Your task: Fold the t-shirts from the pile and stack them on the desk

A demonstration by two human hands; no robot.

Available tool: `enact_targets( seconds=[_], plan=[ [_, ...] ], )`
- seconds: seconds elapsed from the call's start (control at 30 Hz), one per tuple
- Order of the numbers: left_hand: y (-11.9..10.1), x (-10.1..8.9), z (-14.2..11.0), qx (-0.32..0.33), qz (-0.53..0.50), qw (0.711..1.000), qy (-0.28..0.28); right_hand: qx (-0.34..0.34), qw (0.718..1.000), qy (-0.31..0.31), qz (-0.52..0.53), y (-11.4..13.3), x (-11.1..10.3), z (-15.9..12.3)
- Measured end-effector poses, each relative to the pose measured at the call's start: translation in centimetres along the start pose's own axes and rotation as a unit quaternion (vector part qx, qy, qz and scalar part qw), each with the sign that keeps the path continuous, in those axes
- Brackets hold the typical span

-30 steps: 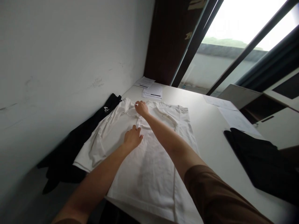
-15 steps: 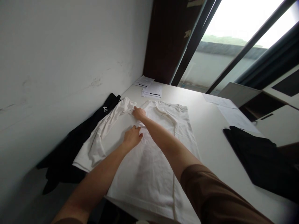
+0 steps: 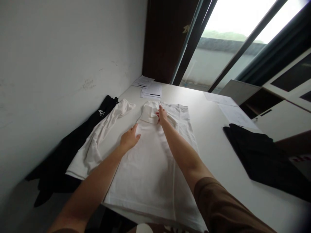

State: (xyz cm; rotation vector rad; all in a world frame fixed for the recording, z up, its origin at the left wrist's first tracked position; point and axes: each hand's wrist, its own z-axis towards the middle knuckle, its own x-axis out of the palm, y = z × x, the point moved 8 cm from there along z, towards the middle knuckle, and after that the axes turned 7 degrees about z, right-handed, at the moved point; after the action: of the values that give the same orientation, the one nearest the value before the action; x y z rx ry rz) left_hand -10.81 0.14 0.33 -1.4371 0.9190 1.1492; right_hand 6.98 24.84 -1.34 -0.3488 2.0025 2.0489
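A white T-shirt (image 3: 148,174) lies spread on the table, with its left side folded inward near the top. My right hand (image 3: 162,115) is at the upper part of this shirt, its fingers closed on the folded-over cloth by the sleeve. On the shirt's left edge rests my left hand (image 3: 129,139), fingers stretched and thumb apart, touching the cloth without gripping it. A second white garment (image 3: 97,142) lies crumpled just left of that hand. Part of the shirt's lower right side is hidden behind my right forearm.
Black clothing (image 3: 73,142) with a white print lies along the wall. Paper sheets (image 3: 152,90) sit at the far end, and more sheets (image 3: 233,111) to the right. A folded black garment (image 3: 257,155) lies on the white table (image 3: 206,136) at the right.
My right hand has moved right, carrying the shirt's upper left side over onto the body. My left hand now lies on the newly folded edge. The view has shifted slightly.
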Motion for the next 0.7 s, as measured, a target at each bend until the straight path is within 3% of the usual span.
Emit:
enact_targets(
  seconds=[0.1, 0.2, 0.3, 0.4, 0.57, 0.7],
  plan=[
    [0.3, 0.0, 0.2, -0.009, -0.003, 1.000, 0.008, -0.019, 0.988, 0.035, -0.149, 1.1, 0.2, -0.4],
    [0.3, 0.0, 0.1, -0.015, 0.006, 1.000, 0.007, -0.104, 0.957, 0.051, -0.264, 3.3, 1.6, -2.5],
    [0.0, 0.0, -0.1, -0.013, 0.012, 1.000, 0.006, -0.190, 0.926, 0.051, -0.322, 5.3, 3.3, -5.5],
    [-0.4, -0.1, -0.3, -0.008, 0.016, 1.000, 0.010, -0.228, 0.903, 0.068, -0.358, 6.1, 4.8, -7.3],
    [0.0, -1.1, -0.4, -0.018, 0.037, 0.999, 0.030, -0.118, 0.926, 0.075, -0.352, 4.6, 4.2, -5.3],
    [1.5, -2.0, -0.9, -0.021, 0.038, 0.994, 0.098, -0.047, 0.961, 0.065, -0.264, 3.5, 2.6, -2.3]
  ],
)
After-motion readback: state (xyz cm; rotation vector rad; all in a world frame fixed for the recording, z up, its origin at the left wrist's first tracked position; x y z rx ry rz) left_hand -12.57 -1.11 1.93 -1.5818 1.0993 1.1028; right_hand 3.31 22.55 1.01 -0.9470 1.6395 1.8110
